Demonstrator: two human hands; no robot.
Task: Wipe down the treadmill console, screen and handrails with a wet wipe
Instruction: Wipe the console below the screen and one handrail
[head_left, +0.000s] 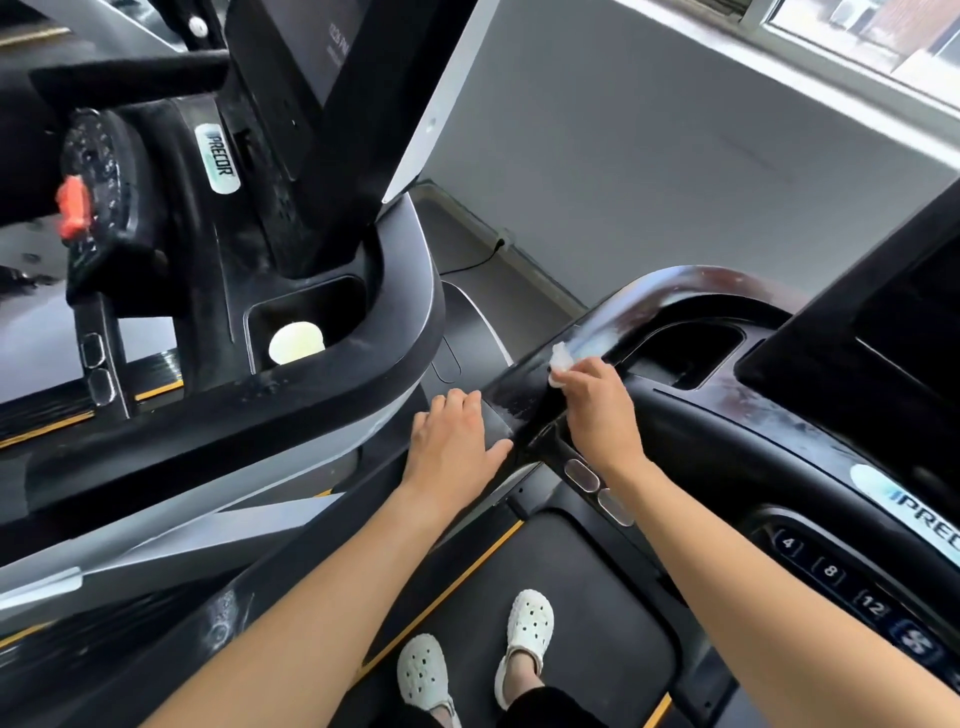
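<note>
Right hand (597, 410) pinches a wet wipe (562, 362) against the streaked handrail (644, 306). Left hand (454, 441) rests flat, fingers relaxed, on the rail just beside it.

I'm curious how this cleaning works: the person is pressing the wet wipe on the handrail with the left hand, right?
Wrong hand. In the head view the right hand presses the wet wipe on the handrail; the left hand just rests flat on it, holding nothing.
</note>
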